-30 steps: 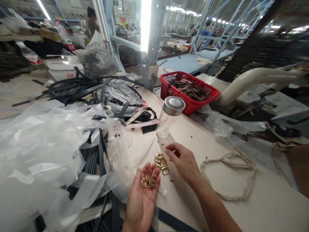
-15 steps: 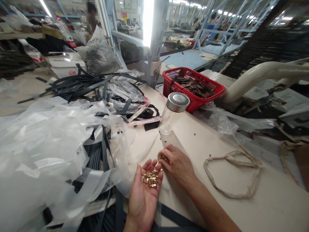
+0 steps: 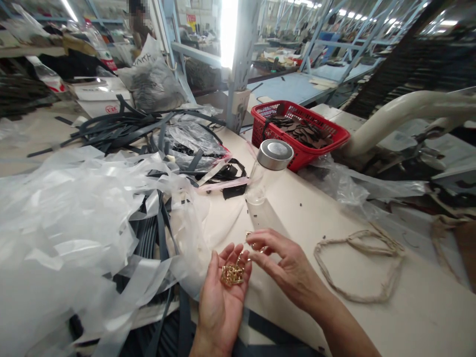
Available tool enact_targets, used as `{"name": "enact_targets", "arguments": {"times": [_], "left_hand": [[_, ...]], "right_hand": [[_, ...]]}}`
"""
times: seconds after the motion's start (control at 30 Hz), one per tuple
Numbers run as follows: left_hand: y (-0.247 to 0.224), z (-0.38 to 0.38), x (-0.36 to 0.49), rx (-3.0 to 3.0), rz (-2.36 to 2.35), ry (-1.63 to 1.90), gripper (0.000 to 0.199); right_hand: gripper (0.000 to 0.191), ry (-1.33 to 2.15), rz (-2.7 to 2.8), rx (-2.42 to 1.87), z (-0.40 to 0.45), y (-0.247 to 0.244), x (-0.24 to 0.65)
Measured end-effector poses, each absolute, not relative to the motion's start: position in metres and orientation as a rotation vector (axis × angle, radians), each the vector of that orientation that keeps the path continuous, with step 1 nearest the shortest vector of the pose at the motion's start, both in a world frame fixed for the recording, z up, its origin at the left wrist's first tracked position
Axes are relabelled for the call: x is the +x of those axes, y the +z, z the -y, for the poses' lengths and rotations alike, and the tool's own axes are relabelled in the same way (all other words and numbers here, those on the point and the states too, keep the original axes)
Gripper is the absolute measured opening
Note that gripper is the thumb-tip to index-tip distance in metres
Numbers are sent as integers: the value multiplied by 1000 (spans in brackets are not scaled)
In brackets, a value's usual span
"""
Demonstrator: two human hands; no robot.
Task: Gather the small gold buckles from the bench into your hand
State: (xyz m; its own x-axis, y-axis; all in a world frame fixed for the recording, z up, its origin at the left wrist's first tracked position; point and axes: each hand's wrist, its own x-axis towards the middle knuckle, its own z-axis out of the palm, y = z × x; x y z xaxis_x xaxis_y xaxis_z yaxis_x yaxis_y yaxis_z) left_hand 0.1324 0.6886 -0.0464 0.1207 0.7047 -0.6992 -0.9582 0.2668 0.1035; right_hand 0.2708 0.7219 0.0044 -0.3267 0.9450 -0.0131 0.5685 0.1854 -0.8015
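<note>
My left hand lies palm up near the bottom centre, fingers slightly curled, cradling a small heap of gold metal buckles. Just to its right, my right hand hovers with thumb and fingers apart, close to the left fingertips. Some small gold pieces show at the right fingers; whether they are gripped or lie on the table behind is hard to tell. Beyond both hands stands a clear bottle with a silver lid.
White plastic strips heap over dark straps on the left. A red basket holds dark pieces behind the bottle. A twisted cord loop lies right. Far back left is a person.
My right hand has opened its fingers and shifted slightly right. The buckles in my left palm sit in a changed, tighter heap.
</note>
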Motion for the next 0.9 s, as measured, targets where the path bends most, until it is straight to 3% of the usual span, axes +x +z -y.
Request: {"name": "enact_targets", "arguments": {"times": [0.17,0.27,0.4,0.7,0.9], "left_hand": [[-47,-687,129,-446,-803,1256,22],[-47,-686,126,-490,-792,1288,22],[-46,-687,126,-487,-817,1281,21],[-51,-686,129,-449,-835,1301,25],[-47,-688,129,-476,-842,1339,26]], "right_hand": [[15,506,2101,-2023,-724,-15,284],[14,376,2176,-2112,-721,-31,280],[6,470,2144,-2076,-716,-35,273],[9,865,1903,-1983,-713,-36,287],[9,819,2102,-1895,-702,-34,290]]}}
